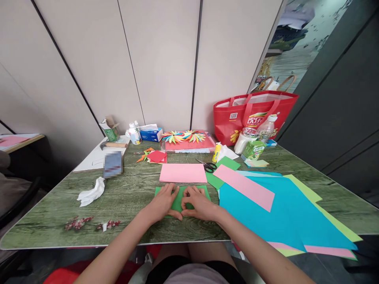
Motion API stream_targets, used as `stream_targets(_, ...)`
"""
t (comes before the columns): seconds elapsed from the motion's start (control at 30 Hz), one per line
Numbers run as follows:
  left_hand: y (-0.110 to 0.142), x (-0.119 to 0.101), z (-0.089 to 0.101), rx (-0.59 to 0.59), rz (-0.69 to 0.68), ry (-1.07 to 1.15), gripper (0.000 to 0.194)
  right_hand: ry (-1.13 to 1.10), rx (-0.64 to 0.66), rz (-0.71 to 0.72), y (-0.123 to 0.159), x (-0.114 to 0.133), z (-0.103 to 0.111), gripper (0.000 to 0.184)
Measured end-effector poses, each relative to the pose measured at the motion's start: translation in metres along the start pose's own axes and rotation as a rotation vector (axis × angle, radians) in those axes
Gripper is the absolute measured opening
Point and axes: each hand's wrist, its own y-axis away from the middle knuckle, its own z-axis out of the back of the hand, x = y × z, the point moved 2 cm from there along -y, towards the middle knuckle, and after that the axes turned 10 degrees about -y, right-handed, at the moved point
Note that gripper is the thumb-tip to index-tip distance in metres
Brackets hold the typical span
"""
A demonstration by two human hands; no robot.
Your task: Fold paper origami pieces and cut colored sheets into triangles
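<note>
A folded sheet of green paper (177, 204) lies flat on the table close to its front edge. My left hand (162, 201) rests on the paper's left half, fingers stretched out and thumb along the near edge. On the right half, my right hand (199, 203) presses down with its fingers bent in and its thumb at the near edge, closed on the paper. Both thumbs nearly meet there. Just beyond lies a folded pink paper (182, 173). Black-handled scissors (210, 167) sit to its right.
Large blue sheets (266, 201) with a pink strip (245, 187) on top cover the right side. Behind stand a yellow glue stick (216, 152), a red bag (227, 124) and paper flowers (194, 136). A hammer (114, 145) and crumpled tissue (91, 192) lie left.
</note>
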Motion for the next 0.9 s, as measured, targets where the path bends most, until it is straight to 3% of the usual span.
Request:
stream_targets(0.4,0.002,0.000,-0.004,-0.005,-0.011,-0.037,0.091,-0.002,-0.001,-0.020,0.004,-0.002,0.004,0.024)
stream_targets(0.67,0.000,-0.001,-0.001,0.003,-0.003,-0.028,0.089,0.060,-0.035,-0.139,0.038,-0.013,0.021,0.018)
stream_targets(0.9,0.000,-0.001,-0.001,-0.003,-0.006,-0.030,0.089,0.124,-0.076,-0.162,0.059,-0.015,0.029,0.013)
